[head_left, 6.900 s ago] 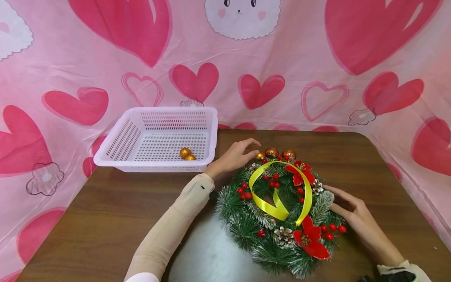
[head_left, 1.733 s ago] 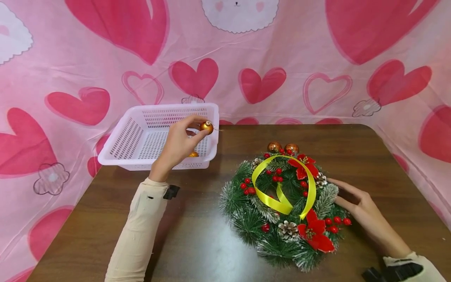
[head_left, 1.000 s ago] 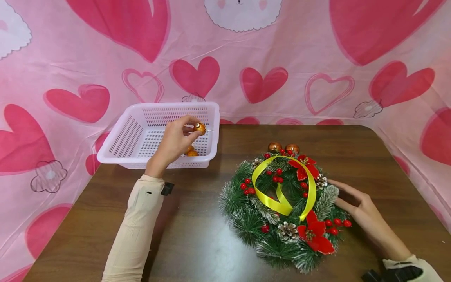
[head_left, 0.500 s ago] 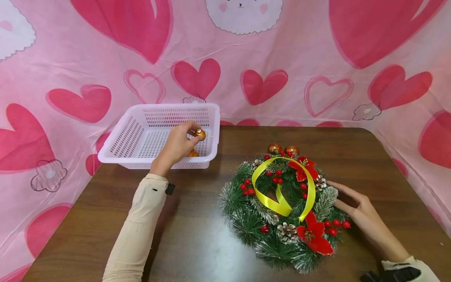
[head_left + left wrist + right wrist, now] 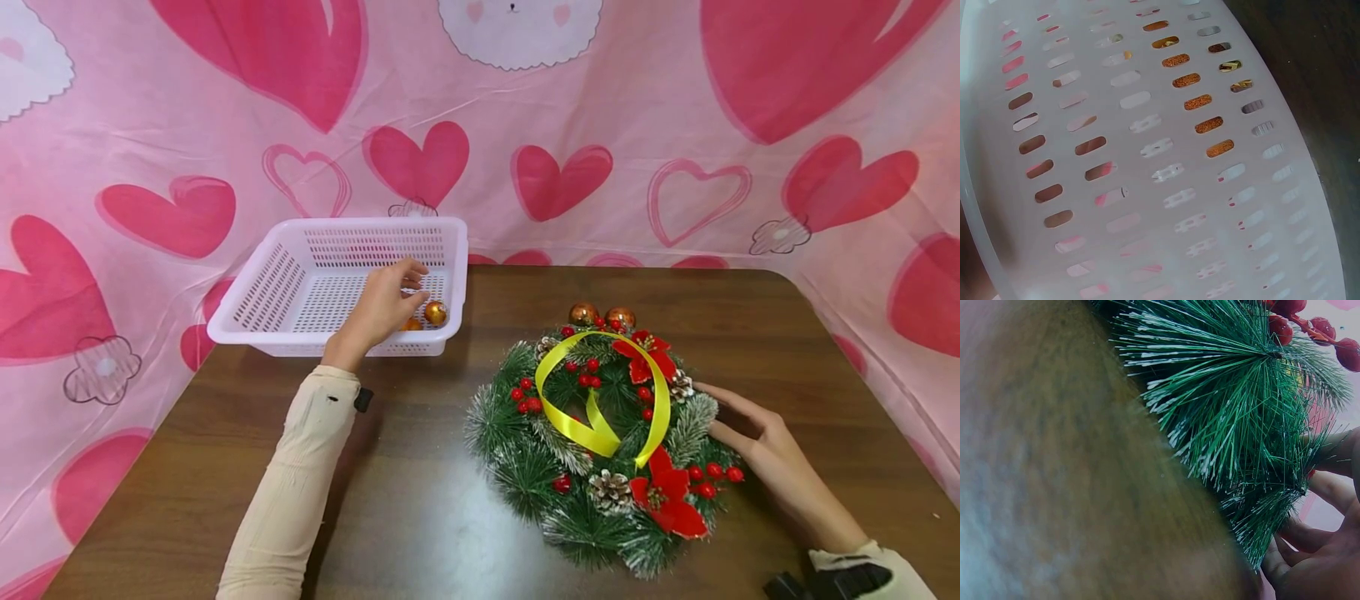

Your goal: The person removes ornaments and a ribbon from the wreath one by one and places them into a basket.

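Note:
In the head view my left hand [image 5: 378, 304] is over the right part of the white slotted basket [image 5: 255, 279], its fingers apart and holding nothing. Just right of the thumb, a shiny gold bauble [image 5: 435, 313] lies in the basket. Glittery gold baubles [image 5: 412, 324] beside it are partly hidden by my hand. Through the basket wall [image 5: 1141, 150] in the left wrist view, glittery gold shows in the slots. My right hand [image 5: 780, 467] holds the right edge of the green wreath [image 5: 525, 479], fingers among its sprigs [image 5: 1222, 406].
A yellow ribbon [image 5: 577, 433] loops over the wreath, which bears red flowers [image 5: 667, 496], berries and pinecones [image 5: 610, 492]. At its far edge sit two copper baubles [image 5: 583, 314]. Everything stands on a brown wooden table [image 5: 405, 467], before a pink heart-patterned cloth [image 5: 558, 100].
My left hand took a small gold bauble from beside the wreath's far edge, carried it left over the basket, and has let it go inside. My right hand has stayed at the wreath.

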Action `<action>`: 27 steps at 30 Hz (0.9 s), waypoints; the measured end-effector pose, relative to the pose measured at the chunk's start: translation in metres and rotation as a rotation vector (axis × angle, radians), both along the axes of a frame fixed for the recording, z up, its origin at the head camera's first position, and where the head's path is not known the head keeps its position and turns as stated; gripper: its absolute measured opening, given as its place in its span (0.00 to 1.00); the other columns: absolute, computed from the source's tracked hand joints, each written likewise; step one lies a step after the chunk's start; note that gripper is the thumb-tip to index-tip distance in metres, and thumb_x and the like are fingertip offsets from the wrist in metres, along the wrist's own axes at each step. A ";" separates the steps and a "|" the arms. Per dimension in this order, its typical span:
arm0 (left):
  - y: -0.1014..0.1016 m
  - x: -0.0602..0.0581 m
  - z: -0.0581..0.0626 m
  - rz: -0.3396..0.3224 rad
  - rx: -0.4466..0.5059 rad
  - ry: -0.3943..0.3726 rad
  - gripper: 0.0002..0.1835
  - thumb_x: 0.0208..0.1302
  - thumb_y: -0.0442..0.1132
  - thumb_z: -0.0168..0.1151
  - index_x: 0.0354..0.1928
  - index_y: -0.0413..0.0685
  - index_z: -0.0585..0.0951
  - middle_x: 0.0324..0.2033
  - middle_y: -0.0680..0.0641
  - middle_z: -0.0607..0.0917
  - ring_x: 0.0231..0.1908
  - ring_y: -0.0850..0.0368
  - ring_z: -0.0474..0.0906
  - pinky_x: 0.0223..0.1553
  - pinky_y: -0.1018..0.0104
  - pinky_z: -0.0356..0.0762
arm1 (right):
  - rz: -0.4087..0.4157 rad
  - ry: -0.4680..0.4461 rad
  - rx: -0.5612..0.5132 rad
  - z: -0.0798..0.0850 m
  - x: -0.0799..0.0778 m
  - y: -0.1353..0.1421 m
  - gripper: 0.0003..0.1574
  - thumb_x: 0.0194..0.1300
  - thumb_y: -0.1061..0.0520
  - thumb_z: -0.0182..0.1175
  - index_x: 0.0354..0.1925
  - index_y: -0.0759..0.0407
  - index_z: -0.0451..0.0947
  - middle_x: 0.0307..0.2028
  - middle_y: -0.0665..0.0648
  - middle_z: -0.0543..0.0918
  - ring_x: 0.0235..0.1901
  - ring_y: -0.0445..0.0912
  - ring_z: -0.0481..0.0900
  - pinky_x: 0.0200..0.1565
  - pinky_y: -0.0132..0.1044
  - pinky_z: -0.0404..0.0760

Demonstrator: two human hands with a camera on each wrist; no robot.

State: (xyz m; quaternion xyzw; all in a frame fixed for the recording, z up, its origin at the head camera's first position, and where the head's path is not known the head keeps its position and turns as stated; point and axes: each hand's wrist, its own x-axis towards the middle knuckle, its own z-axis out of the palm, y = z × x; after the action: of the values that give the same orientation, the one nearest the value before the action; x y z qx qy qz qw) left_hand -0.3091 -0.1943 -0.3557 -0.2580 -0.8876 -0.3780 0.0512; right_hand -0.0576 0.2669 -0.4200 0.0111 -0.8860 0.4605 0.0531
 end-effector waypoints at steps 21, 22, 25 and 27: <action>0.006 0.009 0.013 -0.025 0.033 0.094 0.15 0.66 0.32 0.63 0.53 0.36 0.79 0.48 0.38 0.85 0.47 0.43 0.83 0.49 0.49 0.81 | 0.006 0.012 0.014 0.000 -0.001 0.000 0.29 0.73 0.57 0.57 0.70 0.52 0.69 0.66 0.46 0.73 0.59 0.24 0.65 0.50 0.15 0.66; 0.007 0.010 0.014 -0.028 0.034 0.103 0.15 0.66 0.32 0.63 0.53 0.37 0.79 0.48 0.38 0.85 0.47 0.43 0.82 0.48 0.49 0.81 | 0.007 0.012 0.014 0.000 -0.001 0.000 0.29 0.73 0.57 0.57 0.70 0.52 0.69 0.66 0.46 0.73 0.59 0.24 0.65 0.50 0.15 0.66; 0.010 0.015 0.018 -0.037 0.040 0.131 0.15 0.66 0.32 0.62 0.53 0.37 0.79 0.48 0.39 0.85 0.47 0.45 0.82 0.47 0.50 0.81 | 0.008 0.016 0.017 0.001 -0.001 0.000 0.29 0.73 0.57 0.57 0.70 0.53 0.69 0.65 0.43 0.73 0.59 0.24 0.66 0.50 0.15 0.66; 0.012 0.018 0.020 -0.047 0.045 0.149 0.15 0.66 0.32 0.62 0.53 0.36 0.79 0.48 0.39 0.85 0.47 0.45 0.82 0.47 0.50 0.81 | 0.008 0.019 0.015 0.000 -0.001 0.000 0.29 0.73 0.58 0.57 0.70 0.54 0.70 0.64 0.41 0.74 0.59 0.24 0.66 0.50 0.15 0.66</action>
State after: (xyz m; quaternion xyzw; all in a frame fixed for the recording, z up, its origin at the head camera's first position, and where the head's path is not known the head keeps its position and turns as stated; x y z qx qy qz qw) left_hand -0.2909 -0.1820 -0.3360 -0.3050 -0.8663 -0.3788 0.1141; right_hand -0.0585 0.2666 -0.4195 0.0195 -0.8888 0.4541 0.0597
